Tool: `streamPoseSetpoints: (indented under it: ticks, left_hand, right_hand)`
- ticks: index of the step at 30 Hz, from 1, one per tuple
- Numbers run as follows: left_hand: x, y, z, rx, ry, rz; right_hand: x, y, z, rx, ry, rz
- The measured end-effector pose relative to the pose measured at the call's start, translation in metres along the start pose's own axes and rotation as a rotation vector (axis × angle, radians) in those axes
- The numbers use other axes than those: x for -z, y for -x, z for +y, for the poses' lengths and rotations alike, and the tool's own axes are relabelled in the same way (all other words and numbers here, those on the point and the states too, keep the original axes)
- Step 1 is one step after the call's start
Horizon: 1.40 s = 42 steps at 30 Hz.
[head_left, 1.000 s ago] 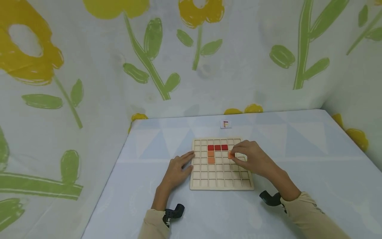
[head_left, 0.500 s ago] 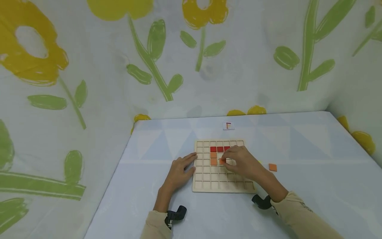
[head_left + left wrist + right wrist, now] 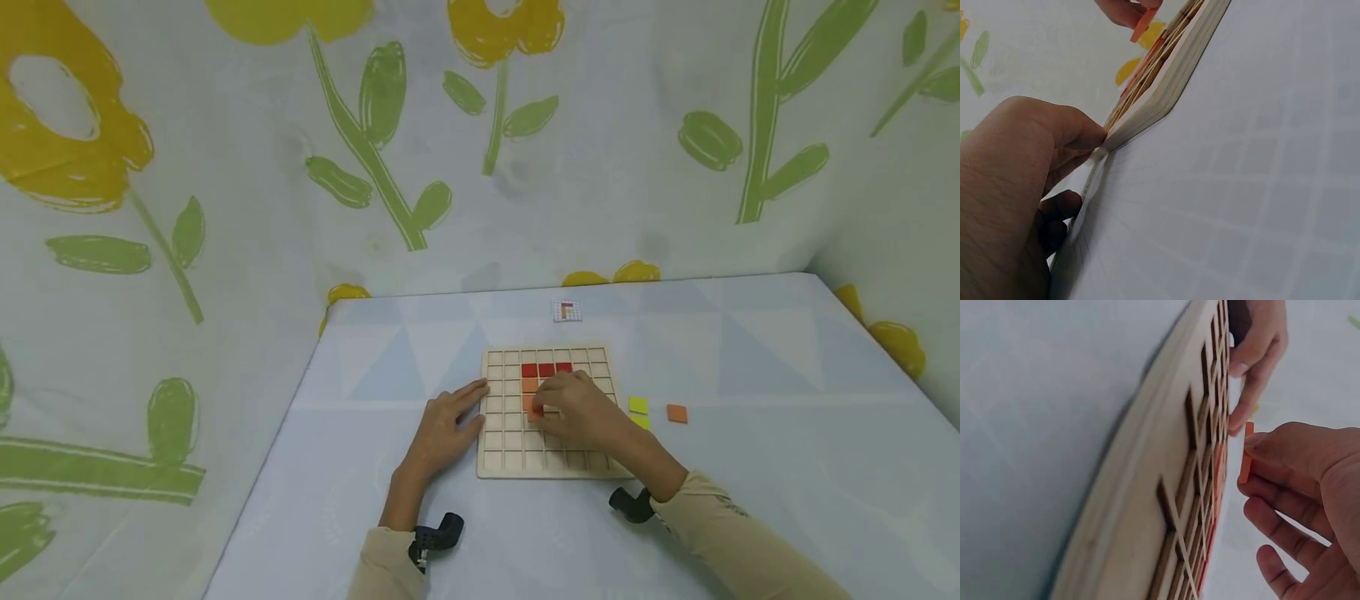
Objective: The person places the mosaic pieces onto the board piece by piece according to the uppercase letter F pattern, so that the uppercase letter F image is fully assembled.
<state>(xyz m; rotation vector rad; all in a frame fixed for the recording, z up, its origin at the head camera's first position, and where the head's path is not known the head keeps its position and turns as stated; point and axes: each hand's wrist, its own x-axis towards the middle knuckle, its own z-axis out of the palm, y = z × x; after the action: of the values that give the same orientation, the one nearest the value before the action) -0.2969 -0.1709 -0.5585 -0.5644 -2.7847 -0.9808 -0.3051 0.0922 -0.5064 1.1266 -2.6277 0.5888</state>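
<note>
Flowery walls (image 3: pixel 247 125), a pale tabletop (image 3: pixel 525 542), and one orange tile (image 3: pixel 534 414) held over a wooden board (image 3: pixel 510 462).
That tile looks light, stiff and hard to break; pinching its edges seems best. It sits in the right hand (image 3: pixel 573 408), clamped between thumb and finger, just above the board, near the set-in orange tiles (image 3: pixel 530 385). The left hand (image 3: pixel 442 429) has its thumb and fingers apart, touching the board's left edge. Right of the board lie yellow tiles (image 3: pixel 638 405) and a loose orange tile (image 3: pixel 677 413). A second ago the held tile was over the board's right part; now it is further left, and the loose one, not seen then, shows.
</note>
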Motion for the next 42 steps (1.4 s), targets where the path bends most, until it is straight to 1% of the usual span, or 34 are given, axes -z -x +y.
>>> streamPoseSetpoints:
  ticks: [5, 9, 16, 22, 28, 31, 36, 38, 42]
  left_hand:
    - [0.001, 0.000, 0.002, 0.006, 0.002, -0.007]
    - [0.000, 0.000, 0.002, 0.005, -0.010, 0.003]
    - [0.000, -0.002, 0.002, 0.002, -0.008, 0.004]
    - [0.001, -0.001, 0.002, -0.017, -0.017, 0.020]
    - [0.002, 0.000, 0.003, -0.034, -0.023, 0.018]
    - [0.002, 0.000, 0.003, -0.030, -0.022, 0.014]
    - [0.002, -0.001, 0.003, -0.011, -0.029, 0.008]
    - [0.002, -0.001, 0.003, -0.003, -0.035, 0.006]
    - [0.001, -0.001, 0.004, 0.006, -0.040, 0.007]
  right_hand:
    - [-0.005, 0.000, -0.001, 0.014, 0.038, -0.015]
    - [-0.007, -0.002, -0.002, 0.018, 0.072, -0.027]
    - [-0.008, -0.002, -0.001, 0.052, 0.123, -0.027]
    - [-0.010, -0.002, -0.001, 0.048, 0.109, -0.042]
    - [-0.008, 0.001, -0.002, 0.062, 0.107, -0.028]
    - [-0.002, 0.005, -0.003, 0.037, 0.084, -0.022]
    - [0.013, 0.014, -0.001, -0.071, 0.028, -0.029]
    - [0.019, 0.019, 0.001, -0.096, 0.017, -0.018]
    - [0.029, 0.031, 0.010, -0.087, 0.006, 0.031]
